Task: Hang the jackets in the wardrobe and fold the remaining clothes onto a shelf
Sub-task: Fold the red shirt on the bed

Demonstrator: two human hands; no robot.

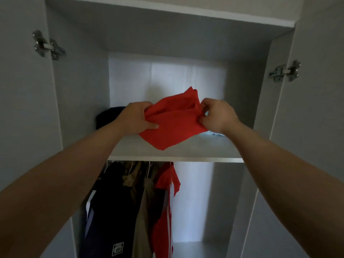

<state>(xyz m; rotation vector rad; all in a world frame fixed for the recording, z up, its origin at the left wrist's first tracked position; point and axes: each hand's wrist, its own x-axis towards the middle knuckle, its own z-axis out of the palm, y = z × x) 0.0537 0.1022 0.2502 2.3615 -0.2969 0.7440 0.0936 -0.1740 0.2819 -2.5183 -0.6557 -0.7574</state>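
Head view, the only one: grey wardrobe with both doors open, a door hinge up and to the left of the hands and another door hinge up to the right.

Both arms reach up to the shelf. The left hand grips the left edge of a red garment, fingers curled round bunched cloth. The right hand pinches the right edge between thumb and fingertips. The garment is roughly folded and held between the hands. Its lower corner hangs down over the shelf's front part; can't tell if it touches the board.

A dark folded garment sits on the shelf just behind the left hand. A pale item peeks out under the right hand; most of it is hidden, so the type is unclear.

Below the hands, under the shelf, on hangers: a navy jacket, a khaki jacket and a red jacket with white stripes, packed side by side.

Progress, my read: the hanging part looks done and at least one folded piece is shelved. The red garment is being placed and is not yet set down or released. Any clothes left outside the wardrobe are out of view, so the remaining count is unknown.
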